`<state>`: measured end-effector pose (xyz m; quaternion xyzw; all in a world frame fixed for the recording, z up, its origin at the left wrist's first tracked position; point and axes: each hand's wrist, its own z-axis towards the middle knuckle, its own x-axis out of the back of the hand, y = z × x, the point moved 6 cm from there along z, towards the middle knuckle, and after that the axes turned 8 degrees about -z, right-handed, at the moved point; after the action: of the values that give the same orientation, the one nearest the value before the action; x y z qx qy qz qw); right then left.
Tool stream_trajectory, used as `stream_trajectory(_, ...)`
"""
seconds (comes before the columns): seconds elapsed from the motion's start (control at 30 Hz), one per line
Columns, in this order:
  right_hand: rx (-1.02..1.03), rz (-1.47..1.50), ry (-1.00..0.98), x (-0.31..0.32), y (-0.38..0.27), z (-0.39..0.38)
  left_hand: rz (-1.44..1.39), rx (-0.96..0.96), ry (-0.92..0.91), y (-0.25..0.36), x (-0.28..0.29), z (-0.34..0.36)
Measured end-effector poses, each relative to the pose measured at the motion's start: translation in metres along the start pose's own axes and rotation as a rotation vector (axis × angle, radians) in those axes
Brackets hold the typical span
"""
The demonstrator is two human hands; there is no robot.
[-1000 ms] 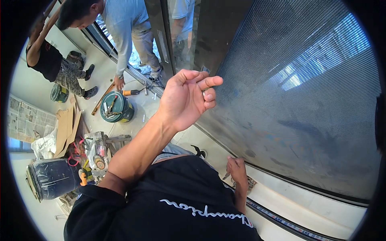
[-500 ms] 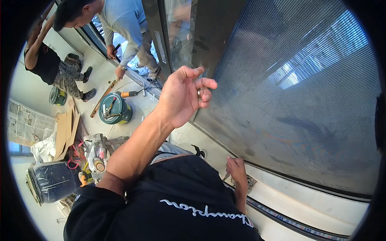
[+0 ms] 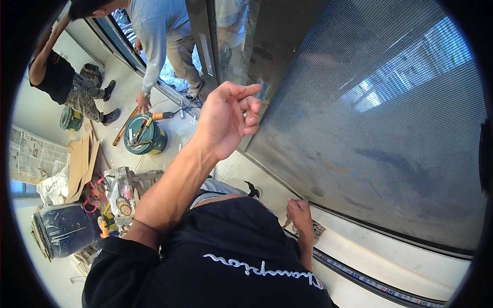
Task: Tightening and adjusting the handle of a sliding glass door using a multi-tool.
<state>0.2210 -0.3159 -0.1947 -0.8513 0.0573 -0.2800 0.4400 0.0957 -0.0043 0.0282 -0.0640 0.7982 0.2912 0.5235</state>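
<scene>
The left hand (image 3: pixel 229 119) hangs palm-up near mid-frame, fingers loosely curled, left of that big dark mesh screen (image 3: pixel 370 149). Lower, right of centre, the right hand (image 3: pixel 300 214) grips something thin. Upper left, a co-worker (image 3: pixel 159 43) reaches down beside a green bucket (image 3: pixel 160 140).

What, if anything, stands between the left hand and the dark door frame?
Nothing visible does. The left hand looks empty, its fingers loosely curled, and no object shows between it and the dark door frame. Whether it touches the frame, this view cannot settle.
</scene>
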Motion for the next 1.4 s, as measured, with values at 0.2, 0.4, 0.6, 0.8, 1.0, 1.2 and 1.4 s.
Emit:
stream_trajectory(0.2, -0.061, 0.065, -0.003, 0.004, -0.018, -0.003, -0.020, 0.022, -0.017, -0.002, -0.013, 0.003)
stream_trajectory(0.4, 0.079, 0.044, 0.075, 0.009, -0.031, -0.012, 0.057, 0.024, -0.047, -0.002, 0.032, -0.008)
stream_trajectory(0.6, 0.750, 0.412, 0.335, 0.030, -0.186, -0.059, 0.767, 0.381, -0.004, -0.070, 0.081, -0.040)
stream_trajectory(0.8, 1.122, 0.408, 0.370, 0.017, -0.268, -0.082, 0.485, 0.652, -0.037, -0.116, 0.056, -0.065)
stream_trajectory(1.0, 1.175, 0.254, 0.226, -0.007, -0.283, -0.093, -0.055, 0.592, -0.025, -0.109, 0.035, -0.061)
stream_trajectory(1.2, 0.607, 0.472, 0.302, 0.030, -0.257, -0.081, 0.364, 0.372, -0.123, -0.085, 0.041, -0.042)
stream_trajectory(1.4, 0.023, 0.221, 0.074, -0.026, -0.257, -0.069, 0.645, 0.265, -0.185, -0.068, 0.039, -0.025)
